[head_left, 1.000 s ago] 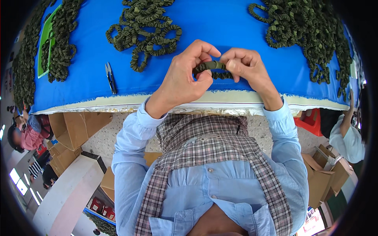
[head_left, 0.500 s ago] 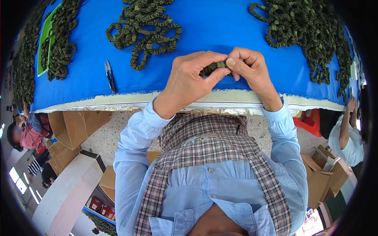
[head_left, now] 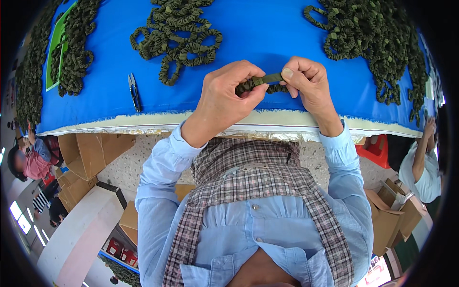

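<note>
Between both hands, a dark green gathered fabric band [head_left: 273,78] is stretched out just above the near edge of the blue-covered table. My left hand [head_left: 232,93] is closed on its gathered part, with thumb and forefinger pinching near a flat seam. Thumb and fingers of my right hand [head_left: 306,82] grip the other end, pulling the cloth smooth. The ruched lower side of the loop shows beneath the fingers. Parts of the band are hidden in the left palm.
Similar bands lie in a loose pile [head_left: 179,40] ahead and a larger heap [head_left: 368,38] at the far right. Thread snips [head_left: 134,93] rest left of my hands. A green tray [head_left: 56,48] stands among more bands. Cardboard boxes [head_left: 91,153] sit below the table; other people work at both sides.
My left hand has shifted slightly left, away from the right one. The band between them is now drawn out, showing a smooth flat stretch and more of the loop's lower side.
</note>
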Motion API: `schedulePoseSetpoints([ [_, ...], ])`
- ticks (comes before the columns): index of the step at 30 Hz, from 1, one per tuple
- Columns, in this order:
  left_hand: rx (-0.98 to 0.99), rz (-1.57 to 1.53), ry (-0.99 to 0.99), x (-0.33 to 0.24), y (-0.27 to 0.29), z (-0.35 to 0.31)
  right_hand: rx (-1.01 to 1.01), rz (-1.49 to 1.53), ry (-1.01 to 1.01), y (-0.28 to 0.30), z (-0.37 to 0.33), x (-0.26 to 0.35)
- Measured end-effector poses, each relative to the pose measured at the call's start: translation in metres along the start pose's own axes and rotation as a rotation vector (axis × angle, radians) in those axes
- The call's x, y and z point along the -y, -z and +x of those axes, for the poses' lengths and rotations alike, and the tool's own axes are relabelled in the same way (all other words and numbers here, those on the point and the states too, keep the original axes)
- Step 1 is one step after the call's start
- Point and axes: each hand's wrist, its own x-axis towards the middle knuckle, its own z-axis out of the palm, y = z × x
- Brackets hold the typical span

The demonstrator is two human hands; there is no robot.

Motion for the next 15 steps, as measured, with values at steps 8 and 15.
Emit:
schedulePoseSetpoints([
  [8,-0.003,-0.134,0.077,0.005,-0.005,-0.003,-0.026,0.027,0.002,-0.002,-0.004,0.0],
  [15,0.016,-0.277,0.058,0.032,-0.02,0.016,-0.025,-0.438,0.123,0.006,0.007,-0.011],
])
